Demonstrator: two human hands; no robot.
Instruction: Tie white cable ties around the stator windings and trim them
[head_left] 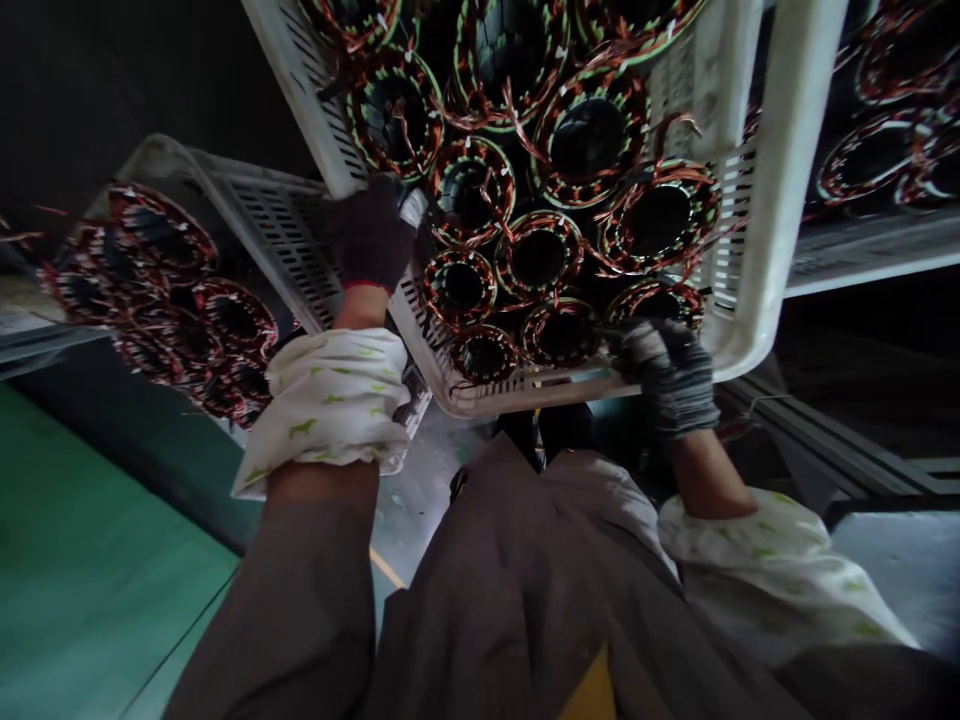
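A white plastic crate point(757, 250) hangs in front of me, filled with several round stators point(536, 255) wound in copper wire. My left hand point(369, 238), in a dark glove, is closed round the crate's left rim. Gripping the crate's near edge at the lower right corner is my right hand point(667, 370), in a grey glove. Both forearms wear white printed sleeve covers.
A second white crate point(247, 200) of copper-wound stators stands to the left, lower down. Another crate point(870, 245) with stators sits at the right behind the held one. Green floor point(90, 560) lies at the lower left, and a metal frame point(840, 450) runs at the right.
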